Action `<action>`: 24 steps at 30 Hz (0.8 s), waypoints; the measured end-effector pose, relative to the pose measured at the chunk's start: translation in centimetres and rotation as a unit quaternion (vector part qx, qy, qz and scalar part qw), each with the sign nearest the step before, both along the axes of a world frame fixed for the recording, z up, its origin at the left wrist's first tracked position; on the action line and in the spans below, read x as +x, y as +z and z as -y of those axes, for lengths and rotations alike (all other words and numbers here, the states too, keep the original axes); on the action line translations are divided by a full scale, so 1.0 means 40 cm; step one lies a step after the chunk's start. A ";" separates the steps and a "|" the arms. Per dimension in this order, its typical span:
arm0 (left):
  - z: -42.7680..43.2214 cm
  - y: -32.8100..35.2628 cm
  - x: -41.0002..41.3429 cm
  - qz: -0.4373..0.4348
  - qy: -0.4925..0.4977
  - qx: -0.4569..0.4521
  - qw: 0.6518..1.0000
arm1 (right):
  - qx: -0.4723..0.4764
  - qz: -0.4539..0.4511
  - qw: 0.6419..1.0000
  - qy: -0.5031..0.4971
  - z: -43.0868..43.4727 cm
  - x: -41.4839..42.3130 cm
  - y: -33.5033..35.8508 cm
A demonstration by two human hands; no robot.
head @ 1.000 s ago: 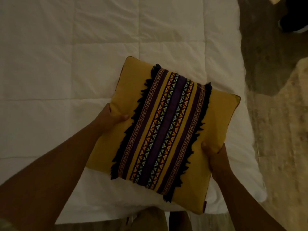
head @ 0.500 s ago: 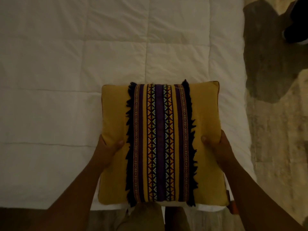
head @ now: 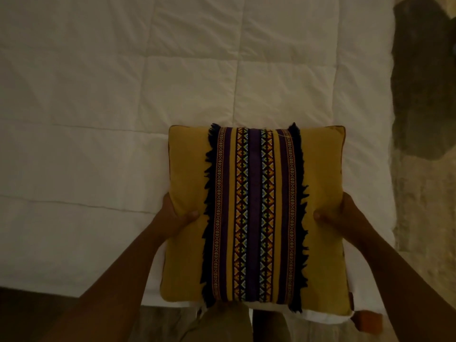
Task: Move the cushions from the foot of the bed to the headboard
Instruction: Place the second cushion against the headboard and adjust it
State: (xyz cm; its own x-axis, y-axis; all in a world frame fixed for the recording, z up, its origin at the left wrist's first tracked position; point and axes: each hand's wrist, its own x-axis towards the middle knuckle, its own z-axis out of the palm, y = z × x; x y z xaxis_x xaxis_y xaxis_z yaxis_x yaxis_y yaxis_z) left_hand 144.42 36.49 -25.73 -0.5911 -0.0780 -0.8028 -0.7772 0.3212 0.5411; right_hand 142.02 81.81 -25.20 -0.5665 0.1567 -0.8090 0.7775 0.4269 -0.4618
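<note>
Yellow cushion (head: pixel 254 213) with a woven purple strip and black fringe is held flat over the near edge of the bed (head: pixel 98 95), at the foot end. Left hand (head: pixel 172 218) grips its left edge, thumb on top, fingers hidden under. Right hand (head: pixel 345 213) grips the right edge the same way. Looks light and soft, squashy under the thumbs, cloth not slippery. Best held by the plain side edges, clear of the fringe. Headboard not in view.

Left forearm (head: pixel 111 280): bare, left of the cushion (head: pixel 256 213).
Right forearm (head: pixel 399 275): bare, right of the cushion.
Trousers (head: pixel 222 324): khaki, just below the cushion's near edge.
</note>
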 end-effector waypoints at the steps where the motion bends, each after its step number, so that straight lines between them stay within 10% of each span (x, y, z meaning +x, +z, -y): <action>1: 0.006 0.000 -0.010 0.009 -0.021 0.011 1.000 | -0.005 0.004 1.000 0.008 -0.003 -0.011 0.001; 24: 0.029 0.348 0.172 -0.145 0.088 -0.053 0.984 | -0.076 -0.141 0.984 0.074 0.120 -0.030 0.326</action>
State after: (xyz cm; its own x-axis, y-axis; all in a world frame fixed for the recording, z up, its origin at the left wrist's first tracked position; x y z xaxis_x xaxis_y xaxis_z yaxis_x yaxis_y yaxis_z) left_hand 151.29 35.33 -11.82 -0.7645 -0.2737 -0.5837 -0.6432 0.2623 0.7194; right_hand 140.83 77.00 -12.17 -0.7797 -0.0559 -0.6236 0.5432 0.4350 -0.7181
